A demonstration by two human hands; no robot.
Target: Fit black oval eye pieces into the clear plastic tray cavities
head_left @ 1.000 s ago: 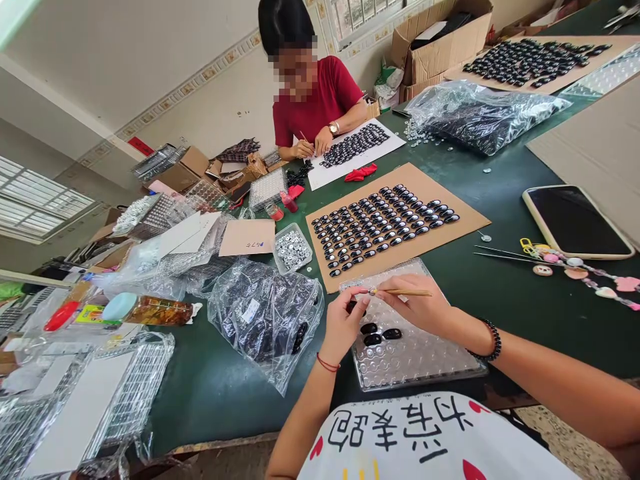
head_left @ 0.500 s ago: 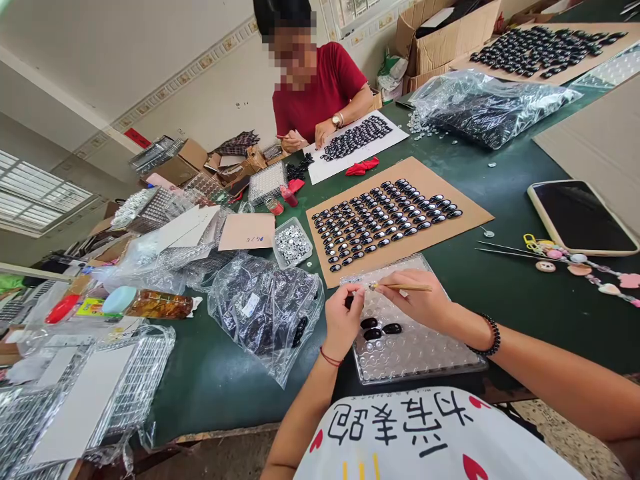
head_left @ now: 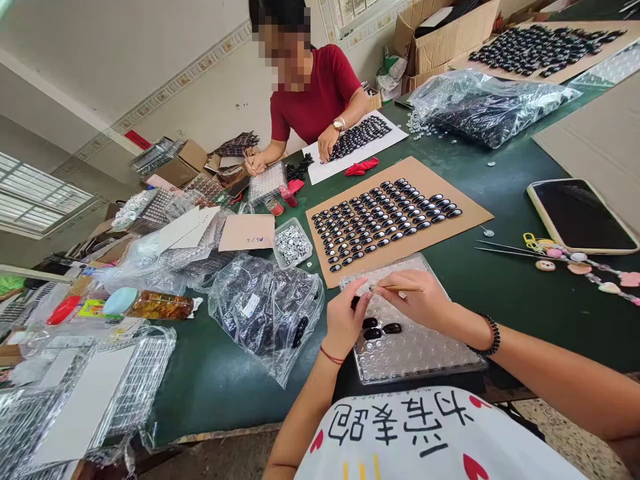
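My left hand (head_left: 345, 323) is closed around a glossy black oval piece (head_left: 355, 303), which shows partly between thumb and fingers. In a pinch, my right hand (head_left: 425, 300) has a thin wooden stick (head_left: 409, 289). A tiny shiny bit, too small to name, shows at its fingertips, close to the left thumb. Both hands are over a clear plastic tray (head_left: 420, 363) with rows of round dimples. Several loose black ovals (head_left: 373, 334) lie on it beside my left hand.
Beyond the tray, a brown cardboard sheet (head_left: 477, 212) carries rows of black ovals. To the left are a bag of black pieces (head_left: 265, 303) and a tub of small silvery discs (head_left: 293, 245). A phone (head_left: 583, 217) and tweezers (head_left: 515, 251) lie right. A co-worker (head_left: 315, 93) sits opposite.
My left hand's fingers have shifted slightly and its thumb has moved right, toward the right fingertips. The co-worker's stick hand has moved left to the dimpled tray there.
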